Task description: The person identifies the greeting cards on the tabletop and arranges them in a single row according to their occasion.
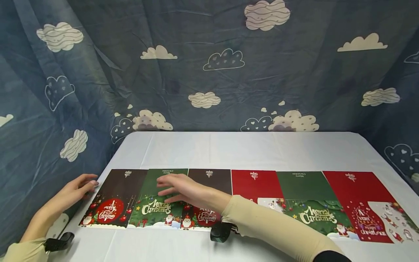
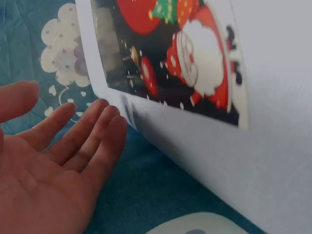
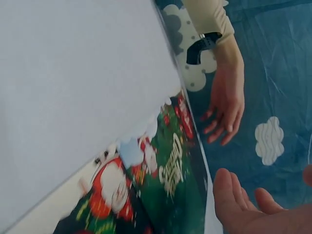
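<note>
Several opened Christmas cards lie side by side in a row on the table. From the left come a black card (image 1: 122,193), a green card (image 1: 147,189), a second black card (image 1: 216,183), a red card (image 1: 253,185), another green card (image 1: 302,189) and another red card (image 1: 356,189). Beyond the table's left edge, my left hand (image 1: 76,189) (image 2: 58,161) is beside the first black card, its fingers loosely extended and holding nothing. My right hand (image 1: 188,191) (image 3: 258,207) hovers over the first green card with spread fingers, also holding nothing; its forearm covers part of the middle cards.
A white cloth covers the table (image 1: 209,151), whose left edge runs between my left hand and the cards. Behind and at both sides hangs a dark blue curtain (image 1: 183,83) with cloud prints. Each wrist wears a black camera (image 1: 220,233).
</note>
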`<state>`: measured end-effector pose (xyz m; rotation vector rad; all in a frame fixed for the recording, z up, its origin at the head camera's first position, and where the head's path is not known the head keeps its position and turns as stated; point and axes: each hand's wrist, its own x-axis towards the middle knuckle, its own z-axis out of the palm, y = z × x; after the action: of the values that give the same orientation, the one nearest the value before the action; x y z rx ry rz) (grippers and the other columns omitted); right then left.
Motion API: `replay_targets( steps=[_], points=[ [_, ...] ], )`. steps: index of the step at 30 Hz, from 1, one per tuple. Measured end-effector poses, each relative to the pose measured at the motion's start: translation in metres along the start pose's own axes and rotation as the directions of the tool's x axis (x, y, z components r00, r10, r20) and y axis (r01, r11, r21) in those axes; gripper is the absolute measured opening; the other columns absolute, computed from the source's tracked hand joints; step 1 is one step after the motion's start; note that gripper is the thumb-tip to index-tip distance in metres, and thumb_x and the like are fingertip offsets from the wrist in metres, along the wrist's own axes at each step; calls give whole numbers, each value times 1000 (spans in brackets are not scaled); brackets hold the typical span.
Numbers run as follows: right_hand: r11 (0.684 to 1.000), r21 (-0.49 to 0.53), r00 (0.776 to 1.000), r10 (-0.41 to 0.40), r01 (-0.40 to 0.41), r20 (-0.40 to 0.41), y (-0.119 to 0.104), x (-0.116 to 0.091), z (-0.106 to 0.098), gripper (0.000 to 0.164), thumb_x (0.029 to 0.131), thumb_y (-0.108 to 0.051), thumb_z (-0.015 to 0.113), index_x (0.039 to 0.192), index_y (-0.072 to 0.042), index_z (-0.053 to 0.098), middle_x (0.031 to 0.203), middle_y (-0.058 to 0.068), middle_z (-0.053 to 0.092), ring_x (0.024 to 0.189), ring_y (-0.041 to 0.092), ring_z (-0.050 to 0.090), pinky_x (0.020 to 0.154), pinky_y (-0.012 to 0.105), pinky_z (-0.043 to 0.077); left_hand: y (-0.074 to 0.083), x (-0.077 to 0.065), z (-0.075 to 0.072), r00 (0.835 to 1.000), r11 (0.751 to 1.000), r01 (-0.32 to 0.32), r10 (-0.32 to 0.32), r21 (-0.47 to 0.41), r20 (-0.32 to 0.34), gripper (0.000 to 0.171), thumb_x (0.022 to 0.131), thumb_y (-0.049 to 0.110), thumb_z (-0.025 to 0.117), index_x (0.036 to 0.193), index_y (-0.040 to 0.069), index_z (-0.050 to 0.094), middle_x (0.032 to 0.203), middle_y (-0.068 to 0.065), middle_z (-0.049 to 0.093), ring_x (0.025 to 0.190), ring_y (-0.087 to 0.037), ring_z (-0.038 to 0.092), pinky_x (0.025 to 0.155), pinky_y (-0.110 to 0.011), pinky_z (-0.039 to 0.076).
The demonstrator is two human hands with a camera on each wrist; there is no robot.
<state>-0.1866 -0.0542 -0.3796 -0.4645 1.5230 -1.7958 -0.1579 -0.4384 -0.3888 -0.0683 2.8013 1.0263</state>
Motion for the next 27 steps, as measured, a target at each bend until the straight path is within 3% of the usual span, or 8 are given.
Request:
replay_targets(
  steps=[4,11,19,27],
  points=[
    [998,63,999,18,-21,43,3,13,10,51,103,-30,48,144,0,45,144,19,47,123,32,55,98,45,49,-5,3,-7,999,994,30,-27,-108,35,54,108,28,37,137,-17,33,123,-33,52,98,-26,59,73,-31,56],
    [982,183,998,45,-52,42,11,33,26,54,102,-27,46,146,4,38,147,22,42,128,36,49,100,44,48,-18,8,-19,993,967,69,-42,-244,112,62,109,33,33,141,-19,24,121,-26,58,92,-13,63,76,-31,56],
    [956,282,996,88,-81,-10,26,55,43,55,102,-23,47,147,6,36,150,24,36,133,40,43,105,48,43,-25,13,-26,963,917,149,-49,-370,265,67,109,35,29,143,-20,16,122,-14,61,99,-14,63,84,-35,55],
    [920,382,990,121,-87,-66,31,65,60,57,101,-16,47,149,8,28,154,31,23,140,46,28,112,51,32,-21,13,-30,948,912,182,-63,-367,313,70,109,40,28,146,-18,14,132,-26,55,108,-25,62,89,-38,55]
  ],
)
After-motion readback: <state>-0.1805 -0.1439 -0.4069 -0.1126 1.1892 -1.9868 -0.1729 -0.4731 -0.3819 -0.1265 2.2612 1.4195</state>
